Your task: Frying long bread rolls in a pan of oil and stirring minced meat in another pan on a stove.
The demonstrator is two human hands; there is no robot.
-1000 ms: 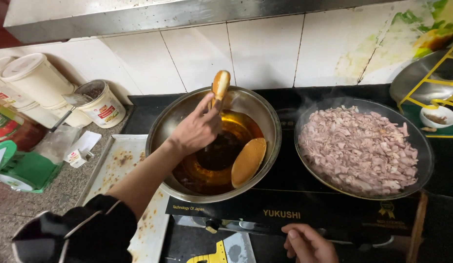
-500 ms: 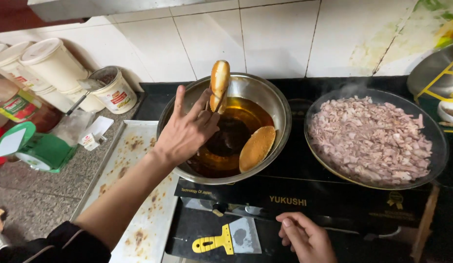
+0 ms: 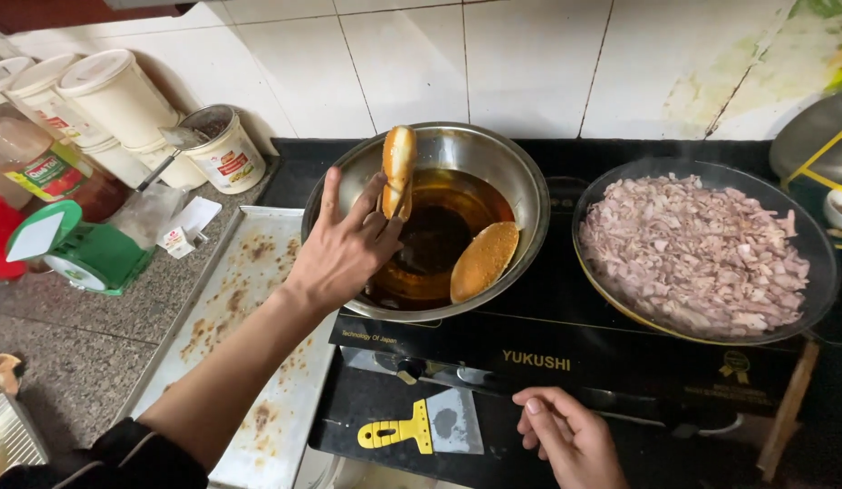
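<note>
My left hand (image 3: 348, 244) reaches over the rim of a steel wok (image 3: 520, 172) and holds a long golden bread roll (image 3: 398, 167) upright above dark frying oil (image 3: 439, 235). A second golden roll (image 3: 483, 261) lies in the oil against the wok's near side. My right hand (image 3: 570, 435) rests with curled fingers on the front edge of the black gas stove (image 3: 566, 362), holding nothing that I can see.
A wide pan (image 3: 819, 272) of chopped pinkish meat steams on the right burner. A stained metal tray (image 3: 249, 299) lies left of the stove. A yellow-handled scraper (image 3: 421, 426) lies by the stove front. White tubs (image 3: 122, 95), a green scale (image 3: 76, 254) stand at the left.
The view has shifted a little closer and lower. My left hand still holds the roll upright over the oil, slightly nearer the wok's left rim. My right hand has stayed by the stove front.
</note>
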